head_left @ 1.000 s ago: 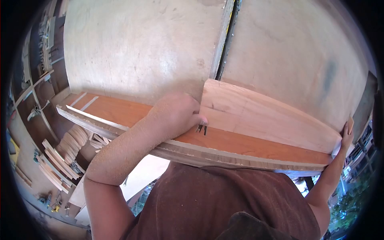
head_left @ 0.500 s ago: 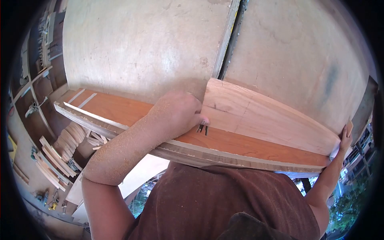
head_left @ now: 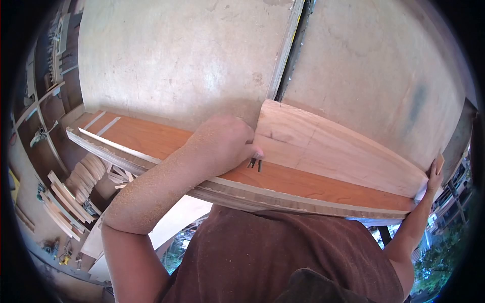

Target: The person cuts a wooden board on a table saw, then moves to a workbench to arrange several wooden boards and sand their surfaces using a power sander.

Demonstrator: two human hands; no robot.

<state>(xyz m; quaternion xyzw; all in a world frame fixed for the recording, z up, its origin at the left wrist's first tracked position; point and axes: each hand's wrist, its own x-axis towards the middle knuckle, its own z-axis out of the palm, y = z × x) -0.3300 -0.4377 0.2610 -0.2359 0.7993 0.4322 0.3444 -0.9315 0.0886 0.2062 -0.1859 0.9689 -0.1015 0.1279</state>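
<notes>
A pale tapered board (head_left: 338, 151), laid along an orange panel (head_left: 308, 182) toward three o'clock, is kept where it lay a second ago; only the view has slid slightly, so the work is judged to be at a steadying hold. At its nine-o'clock end, the left hand (head_left: 228, 142) is curled (a dark pronged object (head_left: 259, 165) shows below the thumb), though what is clamped cannot be told. At its far end, just past three o'clock, a thin wooden piece (head_left: 440, 162) is gripped by the right hand (head_left: 435, 178).
</notes>
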